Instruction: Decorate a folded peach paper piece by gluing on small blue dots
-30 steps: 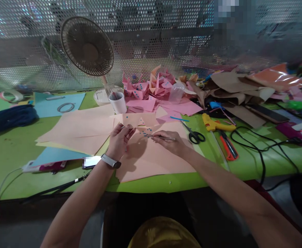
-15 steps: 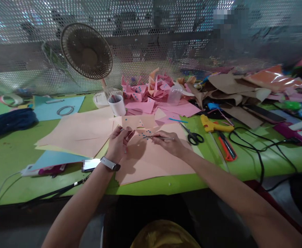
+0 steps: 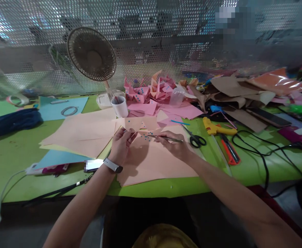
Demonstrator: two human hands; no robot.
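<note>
My right hand (image 3: 173, 143) grips a thin metal tool (image 3: 170, 138) like tweezers, its tip pointing left among small blue dots (image 3: 149, 135). The dots lie on peach paper (image 3: 161, 162) spread over the green table. Left of them, my left hand (image 3: 122, 143) has its fingertips pressed together; whatever they pinch is too small to make out. A peach strip with a small triangular piece (image 3: 143, 125) lies just beyond both hands. My left wrist wears a pale watch.
Scissors (image 3: 197, 140), a yellow glue gun (image 3: 218, 127), an orange cutter (image 3: 230, 150) and black cables lie right. A white cup (image 3: 119, 106), fan (image 3: 92, 54) and pink scraps (image 3: 138, 93) stand behind. Peach sheets (image 3: 76, 131), a phone (image 3: 93, 165) and dark cloth (image 3: 11, 122) are left.
The whole view has shifted slightly, so things appear a little farther right. Both hands stay close to the blue dots, and the metal tool remains in my right hand.
</note>
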